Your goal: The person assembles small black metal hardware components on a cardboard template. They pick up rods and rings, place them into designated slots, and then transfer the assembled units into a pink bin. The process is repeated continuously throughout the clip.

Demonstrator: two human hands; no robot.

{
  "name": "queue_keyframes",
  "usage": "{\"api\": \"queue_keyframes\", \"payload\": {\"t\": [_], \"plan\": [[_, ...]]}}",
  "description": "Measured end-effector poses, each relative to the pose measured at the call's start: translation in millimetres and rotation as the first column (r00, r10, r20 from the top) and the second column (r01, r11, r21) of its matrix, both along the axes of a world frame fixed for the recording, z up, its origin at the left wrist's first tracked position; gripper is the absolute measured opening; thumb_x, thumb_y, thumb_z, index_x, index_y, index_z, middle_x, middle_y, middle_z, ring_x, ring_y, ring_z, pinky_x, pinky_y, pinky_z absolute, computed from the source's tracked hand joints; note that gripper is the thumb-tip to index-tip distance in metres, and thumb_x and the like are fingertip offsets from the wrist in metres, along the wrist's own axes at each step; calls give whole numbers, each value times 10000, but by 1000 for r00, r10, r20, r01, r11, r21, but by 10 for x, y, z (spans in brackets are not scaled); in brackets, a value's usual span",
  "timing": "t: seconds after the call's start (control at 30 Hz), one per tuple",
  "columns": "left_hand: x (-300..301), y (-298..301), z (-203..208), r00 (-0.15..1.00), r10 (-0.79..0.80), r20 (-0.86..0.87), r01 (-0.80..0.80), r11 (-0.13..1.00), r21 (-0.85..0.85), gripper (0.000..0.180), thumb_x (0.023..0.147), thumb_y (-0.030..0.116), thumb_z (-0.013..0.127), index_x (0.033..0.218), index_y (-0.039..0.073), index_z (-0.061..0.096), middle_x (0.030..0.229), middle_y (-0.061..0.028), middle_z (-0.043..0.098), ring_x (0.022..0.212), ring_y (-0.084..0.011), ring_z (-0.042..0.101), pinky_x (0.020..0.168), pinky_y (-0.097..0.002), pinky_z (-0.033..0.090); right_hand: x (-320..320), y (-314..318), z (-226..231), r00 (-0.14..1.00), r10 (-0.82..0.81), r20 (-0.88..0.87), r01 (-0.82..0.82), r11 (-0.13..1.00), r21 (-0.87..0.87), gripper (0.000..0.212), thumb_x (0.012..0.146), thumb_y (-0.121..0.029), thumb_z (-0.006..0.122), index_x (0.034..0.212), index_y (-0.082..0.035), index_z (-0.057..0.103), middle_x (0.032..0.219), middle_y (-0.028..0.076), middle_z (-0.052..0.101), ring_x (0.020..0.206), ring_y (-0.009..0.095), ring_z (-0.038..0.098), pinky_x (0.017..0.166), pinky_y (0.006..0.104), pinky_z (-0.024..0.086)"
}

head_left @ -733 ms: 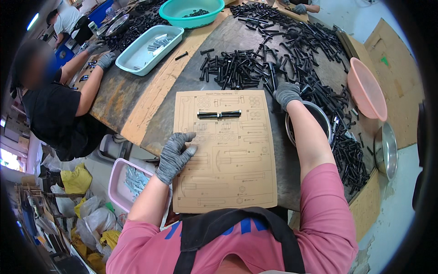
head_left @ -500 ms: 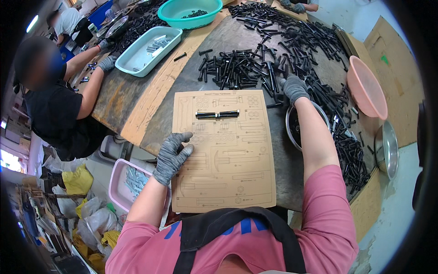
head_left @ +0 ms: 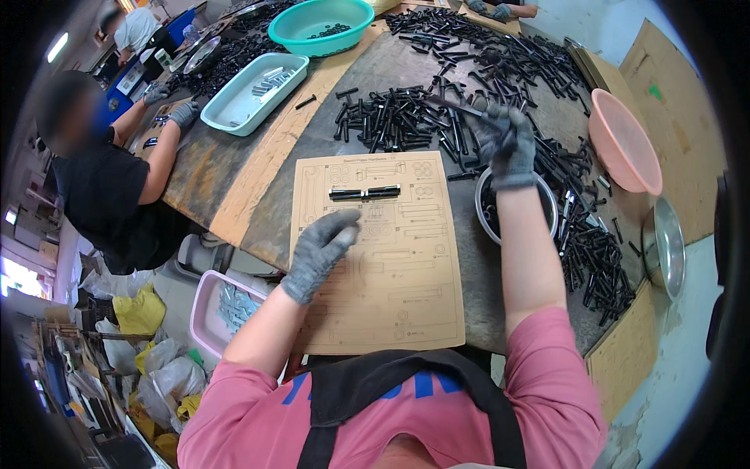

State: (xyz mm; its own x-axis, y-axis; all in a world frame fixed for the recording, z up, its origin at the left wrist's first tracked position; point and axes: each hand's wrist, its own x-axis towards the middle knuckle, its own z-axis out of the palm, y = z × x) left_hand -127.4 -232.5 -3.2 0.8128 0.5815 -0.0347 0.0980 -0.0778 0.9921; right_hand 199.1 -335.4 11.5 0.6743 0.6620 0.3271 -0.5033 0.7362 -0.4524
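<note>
My left hand (head_left: 321, 252), in a grey knit glove, hovers over a brown cardboard sheet (head_left: 406, 313) printed with hardware outlines. Its fingers are loosely bent and nothing is in them. On the sheet's upper part lies a pair of black bolts (head_left: 365, 192) end to end, with shiny metal showing at the middle and right end. To the right, my gloved right hand (head_left: 508, 148) is raised over a round metal bowl (head_left: 549, 227), somewhat smeared by motion. From its fingers a long black bolt (head_left: 457, 107) sticks out to the left.
Heaps of black bolts (head_left: 391, 117) spread across the table's far and right sides. A pale blue tray (head_left: 226, 121), a green basin (head_left: 316, 43), a pink basin (head_left: 625, 148) and a steel bowl (head_left: 664, 250) stand around. At left a co-worker (head_left: 101, 168) works; another's gloved hands show at the far edge.
My right hand has lifted from the bolt heap, moving slightly nearer with a black bolt in its fingers. My left hand has shifted right and a little farther over the sheet.
</note>
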Motion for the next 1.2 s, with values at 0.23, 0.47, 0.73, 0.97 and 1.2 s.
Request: {"api": "queue_keyframes", "payload": {"t": [0.23,0.47,0.73,0.97,1.2], "plan": [[582,-410,74,968,-24,252,124,914,-387,506,844,357,551,1226,45,440,1111,-79,551,898,-131,543,708,-232,438,-1241,-321,-348,928,302,-217,-263,946,188,173,784,-198,554,784,-25,553,843,91,568,1025,268,496,1008,491,289],[554,-545,-49,938,202,282,66,694,-717,224,859,215,548,1004,44,542,823,-54,580,734,-160,587,665,-276,513,-1698,-727,-271,979,163,126,-130,963,-236,298,741,-191,606,938,24,544,1124,205,502,1083,328,484,977,419,355],[428,-232,-130,946,-323,-12,213,595,775,288,856,144,489,1134,113,556,847,-86,538,723,-197,533,724,-339,459,-1661,-1215,-301,962,-145,232,231,883,-409,300,829,-165,518,1067,17,510,1099,157,542,1012,270,544,925,379,412],[483,-456,-526,899,-161,-407,432,183,883,205,766,221,576,935,116,626,736,-103,553,717,-270,548,670,-380,451,-1730,-1417,-385,950,-165,263,280,820,-498,325,809,-217,573,1069,-26,528,1059,96,567,965,213,561,881,350,424],[461,-456,-476,912,-179,-369,407,281,869,249,739,215,615,945,75,623,792,-124,562,753,-282,547,691,-375,447,-1820,-1357,-329,960,-150,235,256,807,-532,330,813,-252,569,1059,-35,530,1040,92,566,957,205,556,809,320,461]]}}
